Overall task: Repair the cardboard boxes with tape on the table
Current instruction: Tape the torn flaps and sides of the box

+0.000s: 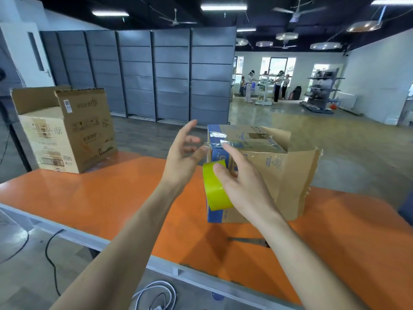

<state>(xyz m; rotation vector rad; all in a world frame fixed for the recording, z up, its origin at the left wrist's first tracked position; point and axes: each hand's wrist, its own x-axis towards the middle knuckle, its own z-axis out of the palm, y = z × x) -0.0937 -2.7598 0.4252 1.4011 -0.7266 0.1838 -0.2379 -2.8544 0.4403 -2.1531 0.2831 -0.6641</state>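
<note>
Gripping the tape roll (215, 193) mid-frame in your right hand (242, 186), left hand (183, 162) spread beside it, you are probably risking slack tape creasing over the box (279, 175) corner.

Bare orange counter (100, 198) lies open between the tall box (67, 135) at the far left corner and the blue-edged box (279, 175) in the middle. The blue-edged box stands right before the left hand (181, 162) and the right hand (243, 182), whose yellow tape roll (214, 189) covers its near corner. Its torn flap (308, 173) juts out rightwards. What may be scissors (248, 241) lies near the right forearm, toward the front edge. Beyond the flap the counter is open again.
</note>
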